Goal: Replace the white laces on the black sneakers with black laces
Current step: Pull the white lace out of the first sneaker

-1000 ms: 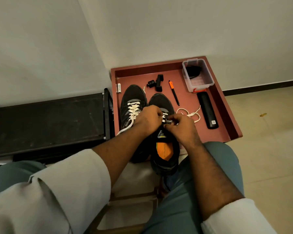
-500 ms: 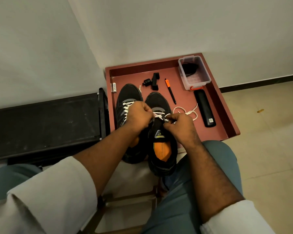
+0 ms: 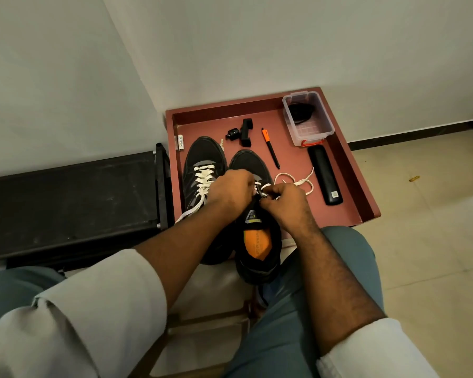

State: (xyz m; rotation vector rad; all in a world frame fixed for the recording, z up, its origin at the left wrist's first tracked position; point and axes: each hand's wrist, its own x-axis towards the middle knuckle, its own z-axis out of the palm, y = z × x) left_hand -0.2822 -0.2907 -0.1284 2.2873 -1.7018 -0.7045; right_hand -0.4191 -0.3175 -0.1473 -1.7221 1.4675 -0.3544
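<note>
Both hands (image 3: 260, 196) pinch the white lace (image 3: 295, 182) on the right shoe (image 3: 257, 214); a hard tug could snag an eyelet or drag the shoe off the tray (image 3: 350, 170).

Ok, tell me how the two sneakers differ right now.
The left sneaker still has its white lace criss-crossed up the front and no hand on it; the right sneaker is being worked on by the left hand and right hand, with much of its white lace pulled loose onto the tray. The right one's heel sticks out further past the tray's edge. Both are black.
</note>
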